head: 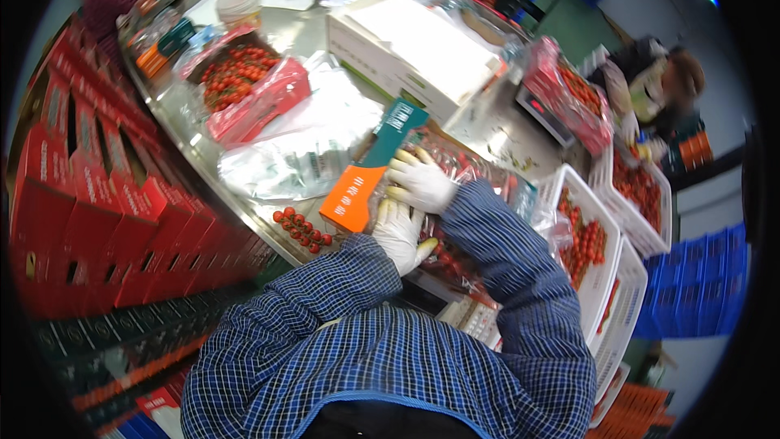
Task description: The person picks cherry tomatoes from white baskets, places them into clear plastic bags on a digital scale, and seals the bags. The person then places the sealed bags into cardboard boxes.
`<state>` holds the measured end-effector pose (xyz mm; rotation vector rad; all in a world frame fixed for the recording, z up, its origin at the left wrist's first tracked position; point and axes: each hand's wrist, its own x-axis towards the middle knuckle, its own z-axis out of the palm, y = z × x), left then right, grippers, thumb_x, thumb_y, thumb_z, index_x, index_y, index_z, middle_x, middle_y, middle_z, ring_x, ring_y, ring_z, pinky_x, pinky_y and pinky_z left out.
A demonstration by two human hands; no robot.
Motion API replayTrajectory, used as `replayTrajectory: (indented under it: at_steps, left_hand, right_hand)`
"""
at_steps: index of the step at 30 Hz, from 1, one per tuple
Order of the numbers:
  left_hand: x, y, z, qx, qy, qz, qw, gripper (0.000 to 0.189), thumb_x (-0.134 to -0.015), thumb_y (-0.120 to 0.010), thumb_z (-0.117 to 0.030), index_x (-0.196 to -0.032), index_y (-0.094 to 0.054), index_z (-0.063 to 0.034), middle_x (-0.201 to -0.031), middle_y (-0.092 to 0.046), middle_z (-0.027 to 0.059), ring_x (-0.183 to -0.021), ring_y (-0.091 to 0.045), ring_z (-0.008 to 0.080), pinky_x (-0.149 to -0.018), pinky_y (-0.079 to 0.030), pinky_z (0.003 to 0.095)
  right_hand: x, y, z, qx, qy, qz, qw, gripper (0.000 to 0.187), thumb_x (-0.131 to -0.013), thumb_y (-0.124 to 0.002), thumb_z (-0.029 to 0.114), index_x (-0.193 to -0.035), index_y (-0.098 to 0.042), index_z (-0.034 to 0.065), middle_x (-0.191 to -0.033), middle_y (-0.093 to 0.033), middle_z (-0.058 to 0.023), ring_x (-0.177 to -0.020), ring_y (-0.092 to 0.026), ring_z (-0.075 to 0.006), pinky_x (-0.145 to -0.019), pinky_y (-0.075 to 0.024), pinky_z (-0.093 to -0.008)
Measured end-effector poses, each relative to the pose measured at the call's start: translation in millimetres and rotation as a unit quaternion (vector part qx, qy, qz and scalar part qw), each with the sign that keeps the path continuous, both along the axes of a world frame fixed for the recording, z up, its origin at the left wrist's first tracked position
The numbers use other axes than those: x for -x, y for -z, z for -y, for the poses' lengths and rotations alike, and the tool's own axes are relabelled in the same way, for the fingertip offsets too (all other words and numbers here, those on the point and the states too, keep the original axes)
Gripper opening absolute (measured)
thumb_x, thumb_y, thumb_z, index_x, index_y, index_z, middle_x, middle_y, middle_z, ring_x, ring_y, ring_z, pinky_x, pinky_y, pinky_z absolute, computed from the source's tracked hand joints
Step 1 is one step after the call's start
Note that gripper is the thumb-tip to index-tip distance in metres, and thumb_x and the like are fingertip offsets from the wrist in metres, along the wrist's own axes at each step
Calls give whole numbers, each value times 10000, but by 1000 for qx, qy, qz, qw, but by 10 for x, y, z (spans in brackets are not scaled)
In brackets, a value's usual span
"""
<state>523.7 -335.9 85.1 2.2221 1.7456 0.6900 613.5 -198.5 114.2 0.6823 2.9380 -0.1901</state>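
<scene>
My left hand [397, 236], in a white glove, rests on the near part of an orange and green cardboard box lined with clear plastic film [356, 192]. My right hand [421, 180], gloved too, lies just beyond it on the film at the box's edge; the two hands touch or nearly touch. Red cherry tomatoes show through the film to the right of both hands. Whether the fingers pinch the film cannot be told. The box sits on a scale [420, 296], partly hidden by the sleeves. A vine of cherry tomatoes [302, 230] lies left of the box on the metal table.
Stacked red boxes [91, 207] stand left of the metal table [183, 128]. Beyond my hands are plastic bags [304, 158], a red box of tomatoes [268, 100] and a large white carton [378, 58]. White crates [600, 268] flank my right arm. Two co-workers [646, 82] [113, 3] stand around the table.
</scene>
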Motion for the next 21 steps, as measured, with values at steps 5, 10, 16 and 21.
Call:
replayTrajectory:
  at_steps: [5,10,16,21]
  left_hand:
    - [12,-202,-37,-28,93,-66,993,689,-771,-663,-425,-1284,-498,5,-1295,-487,224,-1221,-399,426,-1035,-289,552]
    - [-96,-755,-321,187,122,-188,956,581,-852,-600,-379,-1287,-473,-15,-1117,-604,201,-1031,-609,325,-881,-478,446]
    - [-1316,-450,-715,-109,315,-60,941,616,-860,-577,-307,-1370,-408,-6,-1307,-528,188,-1232,-489,313,-1042,-361,486]
    - [-1195,72,-648,10,381,-242,892,800,-835,-568,-404,-1448,-283,24,-1489,-323,224,-1403,-294,329,-1120,-200,574]
  right_hand:
    - [243,13,125,-40,97,-9,994,460,-825,-585,381,-1176,-628,87,-1149,-641,-87,-1099,-526,-286,-1061,-283,-493]
    - [-1198,-35,1135,-59,384,-154,908,606,-806,-655,287,-1319,-482,13,-1271,-536,-196,-1212,-482,-328,-1053,-345,-440]
    - [-1812,52,2238,-91,417,-317,847,434,-812,-626,146,-1222,-568,18,-1199,-570,-171,-1148,-522,-354,-1002,-401,-431]
    - [-2369,-234,2705,43,700,-261,664,312,-847,-533,123,-1120,-616,-1,-1135,-595,-206,-1037,-567,-344,-919,-460,-430]
